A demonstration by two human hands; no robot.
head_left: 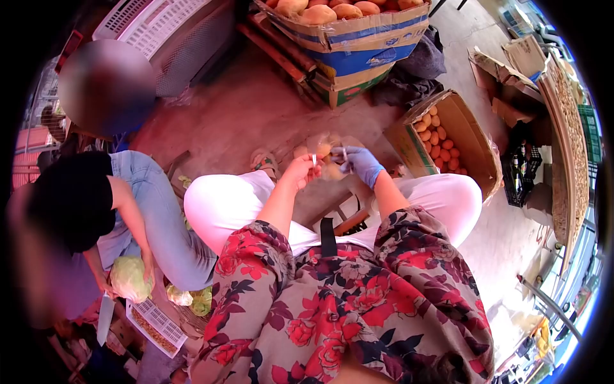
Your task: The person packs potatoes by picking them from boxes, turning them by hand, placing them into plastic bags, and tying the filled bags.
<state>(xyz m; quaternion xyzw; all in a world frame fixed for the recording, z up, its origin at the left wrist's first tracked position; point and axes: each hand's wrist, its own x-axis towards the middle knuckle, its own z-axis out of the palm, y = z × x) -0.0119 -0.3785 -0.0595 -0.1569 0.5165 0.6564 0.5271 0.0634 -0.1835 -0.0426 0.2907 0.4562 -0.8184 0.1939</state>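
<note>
My left hand [302, 171] is bare and closed, with a small white strip [314, 160] showing at its fingertips. In a blue glove, my right hand [362, 164] pinches another small pale thing [345, 153] that is too small to name. Just past and between both hands is a blurred group of round orange fruit [324, 148], apparently in a clear bag. Whether the two small pale pieces belong to that bag, I cannot tell.
Ahead stands a tall cardboard box [368, 48] heaped with orange fruit. A tilted carton [470, 118] of smaller orange fruit lies to the right, near a black bottle crate [521, 169]. At left, a co-worker holds a cabbage [131, 279] and a knife [105, 320] above a white crate [157, 328].
</note>
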